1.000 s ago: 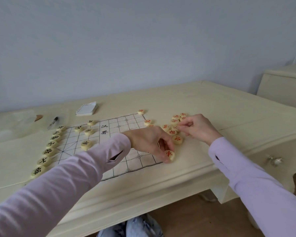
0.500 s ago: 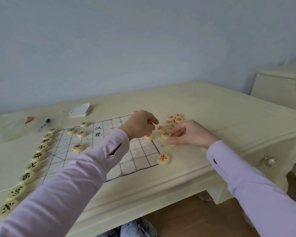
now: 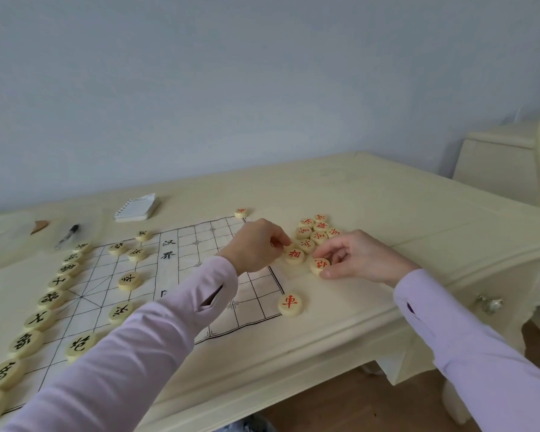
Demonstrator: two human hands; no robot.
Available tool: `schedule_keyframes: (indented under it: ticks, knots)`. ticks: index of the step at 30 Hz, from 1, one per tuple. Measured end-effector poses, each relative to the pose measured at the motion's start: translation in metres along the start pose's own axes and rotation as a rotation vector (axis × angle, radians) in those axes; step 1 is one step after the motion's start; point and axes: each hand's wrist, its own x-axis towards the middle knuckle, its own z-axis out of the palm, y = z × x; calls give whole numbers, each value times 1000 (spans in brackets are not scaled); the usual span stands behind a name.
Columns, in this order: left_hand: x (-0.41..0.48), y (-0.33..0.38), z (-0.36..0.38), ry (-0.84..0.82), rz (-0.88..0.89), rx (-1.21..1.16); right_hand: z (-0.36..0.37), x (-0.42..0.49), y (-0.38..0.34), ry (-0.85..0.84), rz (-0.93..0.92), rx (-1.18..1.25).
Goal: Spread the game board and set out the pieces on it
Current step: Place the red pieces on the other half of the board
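Two hands meet at the red pile (image 3: 315, 235), just beside the board (image 3: 197, 244) on the desk (image 3: 387, 213). Right hand (image 3: 359, 257) fingers pinch one red piece (image 3: 318, 265); left hand (image 3: 256, 246) fingers curl there, grasp unclear.

Cream pieces (image 3: 290, 304) bear red or black characters; white board (image 3: 197, 244) black-gridded; sleeves (image 3: 156, 332) lilac.

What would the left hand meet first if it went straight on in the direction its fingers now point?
Probably the cluster of red pieces lying just past the left hand, beside the board; exact depth is unclear.
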Motion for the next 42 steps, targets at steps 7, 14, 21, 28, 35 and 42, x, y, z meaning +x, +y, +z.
schedule_keyframes:
  ticks: [7, 14, 21, 28, 35, 42]
  knots:
    - [5, 5, 8, -79, 33, 80, 0, 0, 3, 7, -4, 37]
    - [6, 2, 4, -33, 53, -28, -4, -1, 11, 184, 13, 58]
    - [30, 5, -12, 80, -25, -49, -18, 5, 23, 425, 75, 358]
    - [59, 5, -19, 121, -66, -5, -24, 11, 34, 487, 83, 538]
    - [76, -1, -15, 12, -87, 22, -28, 17, 35, 552, 133, 683]
    - [82, 8, -12, -239, -45, 104, -31, 21, 35, 533, 151, 750]
